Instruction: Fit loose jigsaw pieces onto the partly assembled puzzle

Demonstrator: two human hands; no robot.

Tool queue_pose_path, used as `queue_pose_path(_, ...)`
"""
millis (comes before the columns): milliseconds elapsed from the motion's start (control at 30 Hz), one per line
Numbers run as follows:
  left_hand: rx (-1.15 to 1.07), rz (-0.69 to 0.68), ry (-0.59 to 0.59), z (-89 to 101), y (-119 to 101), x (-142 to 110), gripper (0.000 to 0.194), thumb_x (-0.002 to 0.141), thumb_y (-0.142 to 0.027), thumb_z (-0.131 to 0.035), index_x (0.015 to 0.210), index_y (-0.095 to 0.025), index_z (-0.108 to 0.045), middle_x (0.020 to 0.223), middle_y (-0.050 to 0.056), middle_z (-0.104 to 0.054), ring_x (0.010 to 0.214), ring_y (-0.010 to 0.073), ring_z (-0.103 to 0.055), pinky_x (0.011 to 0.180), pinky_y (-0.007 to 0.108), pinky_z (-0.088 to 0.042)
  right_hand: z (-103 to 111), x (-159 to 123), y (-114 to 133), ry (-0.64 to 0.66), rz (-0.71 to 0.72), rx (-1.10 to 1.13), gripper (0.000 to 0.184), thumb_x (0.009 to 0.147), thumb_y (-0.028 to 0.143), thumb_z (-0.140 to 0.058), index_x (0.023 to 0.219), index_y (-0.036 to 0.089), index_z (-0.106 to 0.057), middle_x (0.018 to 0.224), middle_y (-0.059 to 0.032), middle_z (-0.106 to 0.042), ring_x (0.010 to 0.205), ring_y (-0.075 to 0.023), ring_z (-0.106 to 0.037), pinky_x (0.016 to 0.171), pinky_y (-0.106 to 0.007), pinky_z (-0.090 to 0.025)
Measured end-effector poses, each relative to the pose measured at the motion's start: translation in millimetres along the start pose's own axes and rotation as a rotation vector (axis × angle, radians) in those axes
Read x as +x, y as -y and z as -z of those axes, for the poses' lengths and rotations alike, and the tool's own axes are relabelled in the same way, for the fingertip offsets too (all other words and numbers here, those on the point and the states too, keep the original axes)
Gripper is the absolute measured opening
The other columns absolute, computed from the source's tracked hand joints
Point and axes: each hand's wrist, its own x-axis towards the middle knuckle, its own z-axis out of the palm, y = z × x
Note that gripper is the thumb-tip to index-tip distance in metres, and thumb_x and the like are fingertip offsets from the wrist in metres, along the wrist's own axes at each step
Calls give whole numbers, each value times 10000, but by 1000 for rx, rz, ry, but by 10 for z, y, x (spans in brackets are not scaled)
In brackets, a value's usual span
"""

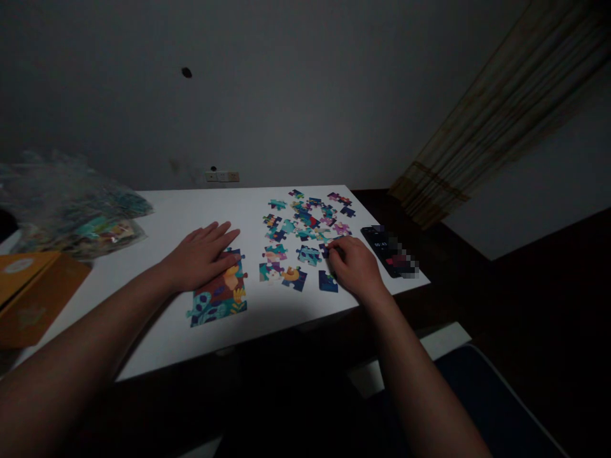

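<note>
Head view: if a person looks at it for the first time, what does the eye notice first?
The bright puzzle colours on the white table stand out in the dim room. The left hand lies flat on a joined block of pieces; the right hand touches a dark piece at the edge of the loose pieces. A dark phone lies beside the right hand.

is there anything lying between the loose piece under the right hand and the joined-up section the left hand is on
Yes. A few loose pieces lie on the table between the right hand and the assembled section under the left hand.
</note>
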Motion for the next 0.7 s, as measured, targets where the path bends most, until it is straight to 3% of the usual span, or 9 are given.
queue_pose_path(300, -12, -15, -42, -21, 27, 10, 903, 1202, -756, -390, 1919, -211, -459, 2040, 224, -316, 1891, 509, -303, 1493, 749, -301, 4, -18, 34, 8, -16, -35, 269, 1099, 297, -610, 1148, 240, -868, 1241, -141, -894, 1235, -354, -803, 1081, -475, -595)
queue_pose_path(400, -10, -20, -42, -24, 20, 11, 929, 1196, -774, -383, 1917, -192, -462, 2038, 232, -318, 1893, 505, -301, 1501, 723, -297, 37, 95, -7, -19, -77, -52, 315, 1120, 297, -584, 1212, 229, -878, 1272, -155, -901, 1202, -360, -826, 1057, -484, -615)
queue_pose_path(500, -18, -8, -35, -22, -3, 7, 936, 1197, -785, -377, 1922, -199, -460, 2046, 223, -304, 1904, 488, -279, 1506, 721, -283, 78, 452, -87, -42, -144, -78, 379, 1134, 293, -579, 1353, 209, -877, 1374, -188, -892, 1260, -386, -827, 1123, -526, -616)
queue_pose_path(600, -30, 0, -44, -8, -32, -8, 908, 1200, -781, -402, 1916, -227, -478, 2046, 206, -312, 1902, 483, -289, 1499, 743, -288, 58, 980, -171, -31, -210, -95, 494, 1103, 263, -653, 1557, 170, -824, 1499, -243, -852, 1409, -429, -783, 1236, -588, -583)
queue_pose_path(700, -59, -1, -63, 13, -49, -34, 834, 1219, -735, -403, 1893, -258, -518, 2036, 179, -351, 1894, 464, -323, 1496, 746, -306, -50, 1433, -237, 20, -288, -83, 577, 994, 210, -797, 1567, 144, -833, 1444, -283, -856, 1426, -496, -768, 1240, -675, -582)
